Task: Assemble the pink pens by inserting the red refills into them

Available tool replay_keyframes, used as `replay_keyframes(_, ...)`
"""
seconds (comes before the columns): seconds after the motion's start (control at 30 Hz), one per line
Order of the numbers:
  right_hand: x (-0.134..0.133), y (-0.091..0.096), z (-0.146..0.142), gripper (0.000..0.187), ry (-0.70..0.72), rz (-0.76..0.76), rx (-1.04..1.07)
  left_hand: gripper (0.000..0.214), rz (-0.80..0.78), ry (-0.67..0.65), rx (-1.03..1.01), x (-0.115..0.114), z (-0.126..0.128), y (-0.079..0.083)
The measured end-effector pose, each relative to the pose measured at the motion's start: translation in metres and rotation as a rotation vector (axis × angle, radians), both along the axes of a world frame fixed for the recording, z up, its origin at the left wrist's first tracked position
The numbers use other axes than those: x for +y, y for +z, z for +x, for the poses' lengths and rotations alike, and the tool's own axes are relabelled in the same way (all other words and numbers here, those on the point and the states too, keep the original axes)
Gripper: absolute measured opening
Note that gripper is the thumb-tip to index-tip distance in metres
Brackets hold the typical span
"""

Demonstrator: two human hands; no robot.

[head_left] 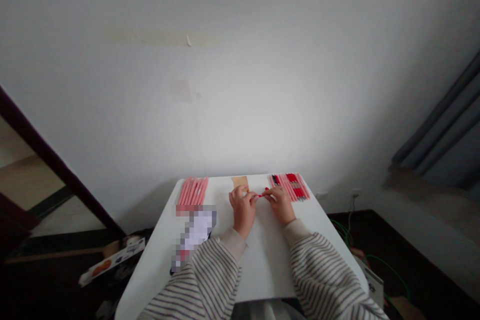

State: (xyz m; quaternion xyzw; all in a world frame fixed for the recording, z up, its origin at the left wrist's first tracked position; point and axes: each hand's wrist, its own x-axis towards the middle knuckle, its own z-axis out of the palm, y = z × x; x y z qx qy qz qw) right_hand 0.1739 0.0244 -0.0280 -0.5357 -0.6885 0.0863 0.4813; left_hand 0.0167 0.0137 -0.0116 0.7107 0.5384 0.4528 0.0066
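My left hand (243, 210) and my right hand (279, 204) meet above the far middle of the white table. Fingers of both pinch a thin red pen-like piece (260, 195), one hand at each end. Most of it is hidden behind the fingertips, so its exact kind is unclear. Just beyond my left hand lies a tan piece of paper or card (240, 181), partly covered by the fingers. Beside my right hand, a row of pink pens (302, 186) lies with red and black parts (290, 178) among them.
Several pink pen-like sticks (193, 191) lie side by side at the table's far left. Nearer me, a blurred-out phone-like object (197, 232) rests on the white table (268, 260). The wall (240, 110) stands behind the table. Green cables (343, 232) run on the floor at right.
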Motion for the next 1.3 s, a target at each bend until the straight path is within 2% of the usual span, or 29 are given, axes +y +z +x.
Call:
replay_keyframes(0.27, -0.0009, 0.0003, -0.0014, 0.016, 0.025, -0.034, 0.009, 0.011, 0.034, -0.021, -0.033, 0.0001, -0.0011, 0.0008)
replay_keyframes(1.0, -0.0037, 0.0055, -0.0044, 0.018, 0.06, -0.044, 0.046, 0.011, 0.002, -0.027, -0.056, -0.0035, -0.0016, 0.0053)
replay_keyframes(1.3, -0.0027, 0.0035, -0.0038, 0.022, 0.049, -0.034, 0.033, 0.01, 0.015, 0.006, -0.039, -0.0032, -0.0009, 0.0043)
